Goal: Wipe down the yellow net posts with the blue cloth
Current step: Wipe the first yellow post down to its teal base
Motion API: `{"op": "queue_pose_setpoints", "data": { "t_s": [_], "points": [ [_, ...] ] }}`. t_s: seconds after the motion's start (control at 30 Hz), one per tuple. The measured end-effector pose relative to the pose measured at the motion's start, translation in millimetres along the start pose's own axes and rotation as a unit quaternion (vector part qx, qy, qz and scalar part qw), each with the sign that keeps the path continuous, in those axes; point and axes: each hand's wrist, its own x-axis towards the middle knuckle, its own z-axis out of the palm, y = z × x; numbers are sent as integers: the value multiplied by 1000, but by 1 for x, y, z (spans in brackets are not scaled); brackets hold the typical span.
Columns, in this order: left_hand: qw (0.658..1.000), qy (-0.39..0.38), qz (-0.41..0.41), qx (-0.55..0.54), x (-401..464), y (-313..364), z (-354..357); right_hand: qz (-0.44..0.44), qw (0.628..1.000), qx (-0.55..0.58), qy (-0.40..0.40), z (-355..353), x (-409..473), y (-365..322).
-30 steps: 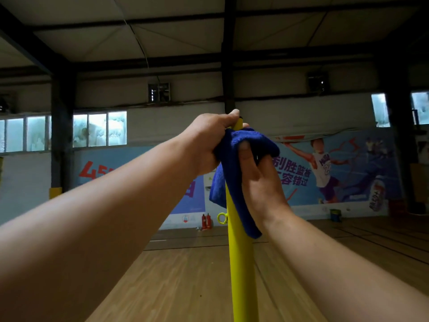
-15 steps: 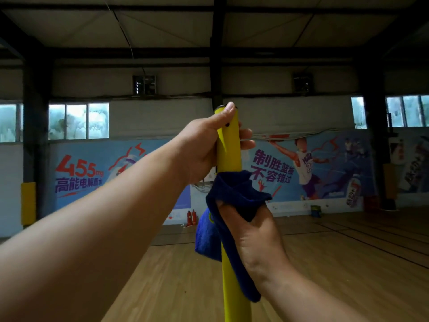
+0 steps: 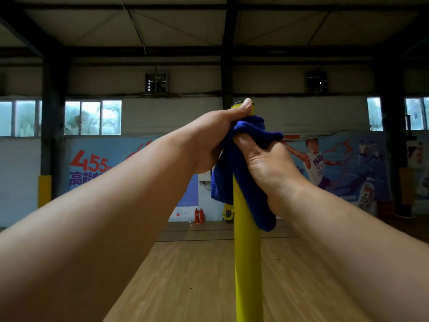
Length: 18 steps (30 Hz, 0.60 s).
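Head view: half a second earlier our right hand (image 3: 269,159) had the blue cloth (image 3: 243,177) lower down; it had slid back up the yellow post (image 3: 247,263), clamped round both, touching our left hand (image 3: 209,140) gripping the top. We judged another stroke under way.

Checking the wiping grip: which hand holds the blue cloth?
The right hand, pinching the cloth around the yellow post; the left hand grips the top.

Dim hall, bright windows (image 3: 92,117), wide-angle bowing
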Motion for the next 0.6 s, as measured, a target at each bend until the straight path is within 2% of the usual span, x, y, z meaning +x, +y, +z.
{"op": "queue_pose_setpoints", "data": {
  "t_s": [0.13, 0.3, 0.47, 0.6],
  "points": [
    [1000, -4, -7, -24, -3, 0, 3, -16, 999, 51, -1, 1, -10, 11],
    [998, 48, 0, -33, -3, -4, 10, 20, 995, 94, -4, 1, -34, 38],
    [997, 67, 25, 11, -3, -5, 9, 20, 1000, 19, 11, -4, -54, 67],
    [997, 69, 30, 17, -4, -5, 9, 40, 996, 83, -14, -5, -53, 66]
  ]
}}
